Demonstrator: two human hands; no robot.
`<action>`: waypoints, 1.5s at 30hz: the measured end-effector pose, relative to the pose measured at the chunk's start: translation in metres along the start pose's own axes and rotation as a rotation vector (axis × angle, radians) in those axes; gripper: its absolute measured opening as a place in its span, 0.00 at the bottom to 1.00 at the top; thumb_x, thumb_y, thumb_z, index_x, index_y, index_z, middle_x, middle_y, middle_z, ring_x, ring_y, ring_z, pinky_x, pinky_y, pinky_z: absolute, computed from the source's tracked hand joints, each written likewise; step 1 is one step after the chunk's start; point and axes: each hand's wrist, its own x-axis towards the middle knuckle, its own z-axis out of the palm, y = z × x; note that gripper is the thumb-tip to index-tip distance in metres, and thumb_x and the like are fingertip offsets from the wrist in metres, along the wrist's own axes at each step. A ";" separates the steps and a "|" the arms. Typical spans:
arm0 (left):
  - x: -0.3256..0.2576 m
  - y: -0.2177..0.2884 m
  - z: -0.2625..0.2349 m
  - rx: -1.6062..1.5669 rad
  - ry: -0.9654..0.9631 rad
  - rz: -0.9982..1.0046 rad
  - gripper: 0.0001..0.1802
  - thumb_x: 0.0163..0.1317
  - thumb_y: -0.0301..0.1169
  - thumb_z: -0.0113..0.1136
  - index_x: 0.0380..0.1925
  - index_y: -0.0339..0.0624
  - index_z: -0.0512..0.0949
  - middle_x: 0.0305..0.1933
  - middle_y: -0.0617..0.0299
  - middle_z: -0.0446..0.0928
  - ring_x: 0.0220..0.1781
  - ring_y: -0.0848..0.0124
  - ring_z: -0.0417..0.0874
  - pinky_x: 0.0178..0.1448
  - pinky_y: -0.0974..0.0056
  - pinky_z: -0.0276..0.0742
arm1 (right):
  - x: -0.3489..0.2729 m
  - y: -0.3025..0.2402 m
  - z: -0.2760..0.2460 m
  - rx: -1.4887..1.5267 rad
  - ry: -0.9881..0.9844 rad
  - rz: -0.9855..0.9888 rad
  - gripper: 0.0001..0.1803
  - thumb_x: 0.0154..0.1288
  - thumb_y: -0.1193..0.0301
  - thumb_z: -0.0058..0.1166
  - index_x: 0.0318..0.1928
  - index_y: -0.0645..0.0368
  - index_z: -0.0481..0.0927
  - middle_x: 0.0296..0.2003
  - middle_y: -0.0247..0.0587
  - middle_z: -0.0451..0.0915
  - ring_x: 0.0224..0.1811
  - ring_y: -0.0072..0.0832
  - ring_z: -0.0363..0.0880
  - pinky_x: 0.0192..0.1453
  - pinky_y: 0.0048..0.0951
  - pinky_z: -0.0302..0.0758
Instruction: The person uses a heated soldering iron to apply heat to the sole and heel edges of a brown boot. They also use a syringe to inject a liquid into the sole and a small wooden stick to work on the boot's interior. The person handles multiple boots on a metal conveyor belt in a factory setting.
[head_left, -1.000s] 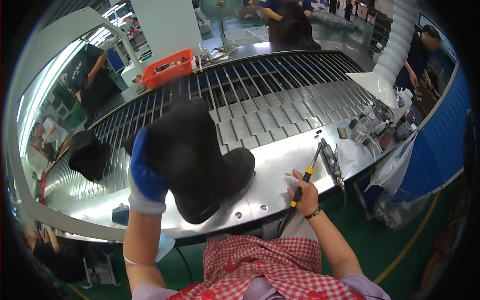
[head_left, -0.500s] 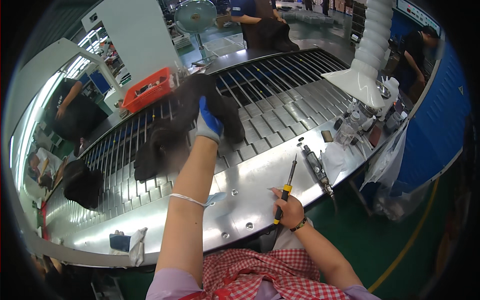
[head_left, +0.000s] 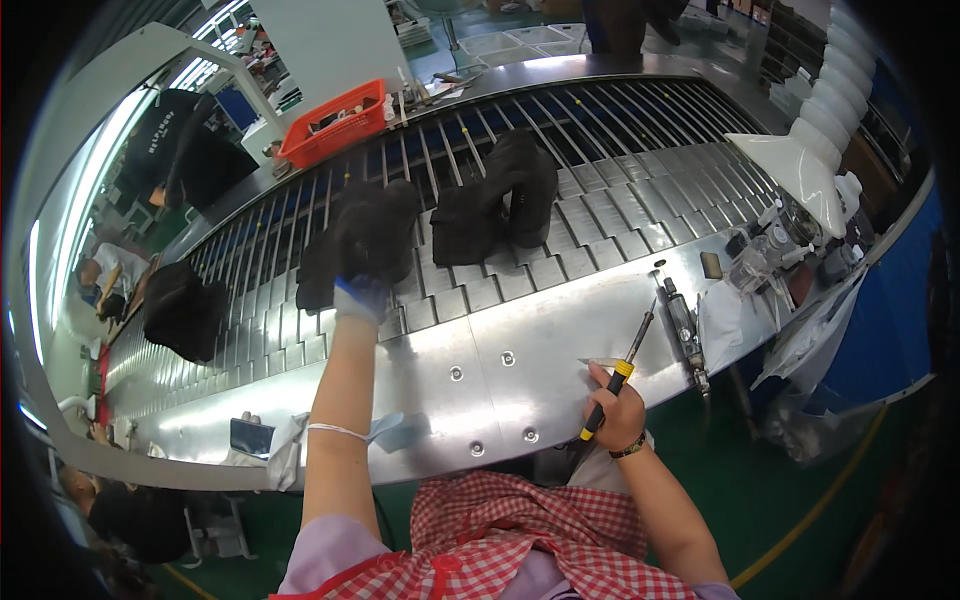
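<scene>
We are holding the black boot (head_left: pixel 360 245) on the moving belt (head_left: pixel 600 215) with our gloved left hand (head_left: pixel 360 298), our right hand (head_left: pixel 618 410) gripping a yellow-handled tool (head_left: pixel 620 372), and setting it down flat and gently.

The left hand (head_left: pixel 360 297) carried the black boot (head_left: pixel 360 245) away from the person's body and now reaches far out, holding it on the slatted belt (head_left: pixel 600 220) beside another boot (head_left: pixel 497 198).

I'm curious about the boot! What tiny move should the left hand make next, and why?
Probably draw the boot back toward the steel ledge. The left hand grips it far out on the slatted belt, arm stretched, while the right hand waits on the ledge with a thin tool.
</scene>
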 end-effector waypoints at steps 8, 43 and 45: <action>0.049 0.064 0.003 0.114 -0.049 0.067 0.24 0.71 0.46 0.49 0.61 0.46 0.75 0.64 0.57 0.76 0.66 0.59 0.76 0.70 0.51 0.72 | 0.001 -0.003 0.002 -0.015 0.002 0.017 0.20 0.48 0.78 0.64 0.42 0.53 0.71 0.56 0.55 0.82 0.31 0.47 0.82 0.36 0.42 0.80; -0.305 0.199 0.114 0.384 -0.760 0.807 0.24 0.70 0.44 0.64 0.52 0.34 0.76 0.43 0.59 0.83 0.42 0.71 0.85 0.47 0.68 0.83 | -0.009 -0.014 0.013 0.016 0.057 0.018 0.16 0.58 0.82 0.56 0.45 0.56 0.68 0.51 0.61 0.83 0.42 0.55 0.86 0.44 0.48 0.83; -0.311 0.182 0.090 0.516 -0.741 0.767 0.26 0.69 0.44 0.64 0.56 0.35 0.75 0.48 0.58 0.82 0.48 0.71 0.84 0.54 0.68 0.81 | -0.009 -0.015 0.012 0.033 0.052 0.031 0.16 0.58 0.82 0.56 0.45 0.56 0.68 0.51 0.60 0.83 0.43 0.54 0.86 0.44 0.47 0.83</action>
